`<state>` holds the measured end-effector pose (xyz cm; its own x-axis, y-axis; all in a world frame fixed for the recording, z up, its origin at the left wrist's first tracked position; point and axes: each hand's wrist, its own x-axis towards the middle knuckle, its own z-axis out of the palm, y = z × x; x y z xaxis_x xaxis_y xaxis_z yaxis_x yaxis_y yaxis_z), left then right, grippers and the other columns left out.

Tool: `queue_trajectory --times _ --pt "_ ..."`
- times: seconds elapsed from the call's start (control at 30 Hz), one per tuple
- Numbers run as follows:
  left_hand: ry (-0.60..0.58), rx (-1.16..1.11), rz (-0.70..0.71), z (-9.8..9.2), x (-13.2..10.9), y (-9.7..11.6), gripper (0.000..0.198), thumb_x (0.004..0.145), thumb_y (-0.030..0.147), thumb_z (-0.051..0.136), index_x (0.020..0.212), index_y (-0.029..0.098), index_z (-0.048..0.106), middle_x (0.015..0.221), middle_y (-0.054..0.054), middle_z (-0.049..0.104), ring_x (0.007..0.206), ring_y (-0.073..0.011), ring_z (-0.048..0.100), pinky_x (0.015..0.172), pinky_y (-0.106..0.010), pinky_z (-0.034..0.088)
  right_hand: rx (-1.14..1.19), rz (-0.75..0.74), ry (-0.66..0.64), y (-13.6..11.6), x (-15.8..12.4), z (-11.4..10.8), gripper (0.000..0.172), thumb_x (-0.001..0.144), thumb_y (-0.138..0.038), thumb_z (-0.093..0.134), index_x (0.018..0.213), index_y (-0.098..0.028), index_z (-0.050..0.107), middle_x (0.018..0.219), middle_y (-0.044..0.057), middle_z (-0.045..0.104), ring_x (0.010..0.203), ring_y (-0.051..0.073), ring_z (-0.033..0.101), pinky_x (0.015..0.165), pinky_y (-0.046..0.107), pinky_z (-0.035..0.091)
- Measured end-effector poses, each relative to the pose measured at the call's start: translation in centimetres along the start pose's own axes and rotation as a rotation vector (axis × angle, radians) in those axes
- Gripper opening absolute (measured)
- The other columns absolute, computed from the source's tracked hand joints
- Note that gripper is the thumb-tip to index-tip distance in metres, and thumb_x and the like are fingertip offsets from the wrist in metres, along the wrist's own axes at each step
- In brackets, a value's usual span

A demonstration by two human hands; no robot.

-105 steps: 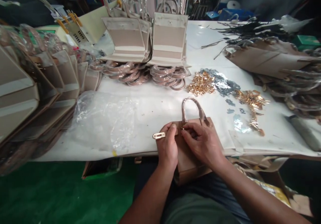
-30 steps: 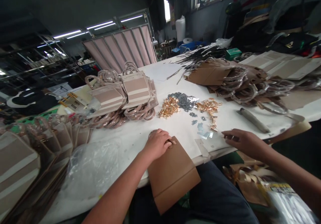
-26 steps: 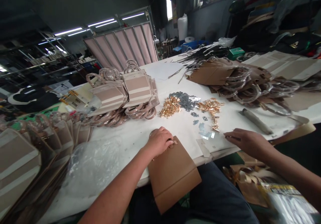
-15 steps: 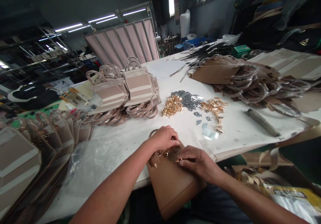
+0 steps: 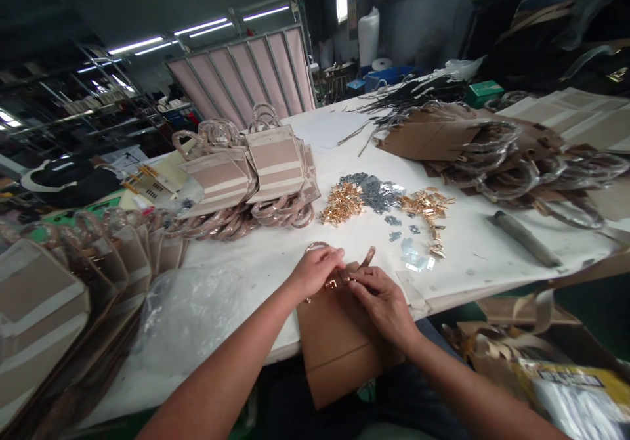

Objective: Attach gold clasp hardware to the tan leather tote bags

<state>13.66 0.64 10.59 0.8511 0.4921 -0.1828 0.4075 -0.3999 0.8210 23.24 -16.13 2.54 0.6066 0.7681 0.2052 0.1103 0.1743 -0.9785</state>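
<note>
A tan bag panel (image 5: 335, 341) lies over the near edge of the white table (image 5: 472, 249) and hangs toward my lap. My left hand (image 5: 317, 270) is closed on its top edge, beside small gold clasp fittings (image 5: 331, 285). My right hand (image 5: 381, 299) rests on the panel next to it, fingers pinched at the same top edge near the fittings. A wrapped handle (image 5: 368, 256) sticks up behind my hands.
Piles of gold hardware (image 5: 342, 203), grey metal plates (image 5: 374, 190) and more gold pieces (image 5: 426, 203) lie mid-table. Finished beige bags (image 5: 273, 161) stand behind, others stack at left (image 5: 59, 282). Brown panels with handles (image 5: 472, 144) heap at right. A crumpled plastic sheet (image 5: 191, 308) and a grey tool (image 5: 524, 238) also lie here.
My right hand came back from the table's right side onto the panel beside my left hand. Gold fittings now show at the panel's top edge. My view lifted and swung right.
</note>
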Motion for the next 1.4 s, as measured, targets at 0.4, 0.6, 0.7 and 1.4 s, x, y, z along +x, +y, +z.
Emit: queue_trajectory --times 0.4,0.6,0.7,1.4 --pt "0.209 0.504 -0.124 2.5 0.4 -1.3 0.022 0.083 0.038 0.075 0.089 0.021 0.063 0.088 -0.005 0.071 0.082 -0.0234 0.065 0.069 -0.031 0.043 0.166 0.283 0.117 -0.1 1.5 0.4 0.051 0.085 -0.062 0.078 0.107 -0.017 0.082 0.092 0.010 0.078 0.086 0.031 0.073 0.076 0.038 0.061" --pt "0.205 0.440 -0.097 1.9 0.4 0.2 0.024 0.081 0.035 0.078 0.088 0.022 0.059 0.083 0.001 0.068 0.074 -0.0191 0.059 0.065 -0.029 0.035 -0.004 0.022 0.159 -1.7 2.2 0.3 0.032 0.093 -0.053 0.072 0.099 -0.023 0.083 0.140 0.010 0.064 0.130 0.035 0.058 0.117 0.049 0.041" --pt "0.243 0.391 -0.102 1.9 -0.4 1.1 0.032 0.076 0.032 0.082 0.087 0.022 0.054 0.079 0.004 0.063 0.069 -0.0164 0.054 0.062 -0.028 0.032 -0.153 -0.066 0.115 -1.9 2.7 -1.3 0.029 0.094 -0.050 0.069 0.093 -0.023 0.082 0.122 0.011 0.072 0.110 0.031 0.068 0.098 0.044 0.053" --pt "0.250 0.317 -0.046 3.6 -3.2 4.5 0.026 0.074 0.015 0.075 0.083 0.021 0.051 0.074 0.006 0.058 0.068 -0.0140 0.050 0.062 -0.026 0.032 -0.278 -0.097 0.090 -2.2 -0.5 -4.4 0.021 0.097 -0.040 0.066 0.093 -0.024 0.079 0.088 0.003 0.076 0.076 0.023 0.068 0.066 0.031 0.051"
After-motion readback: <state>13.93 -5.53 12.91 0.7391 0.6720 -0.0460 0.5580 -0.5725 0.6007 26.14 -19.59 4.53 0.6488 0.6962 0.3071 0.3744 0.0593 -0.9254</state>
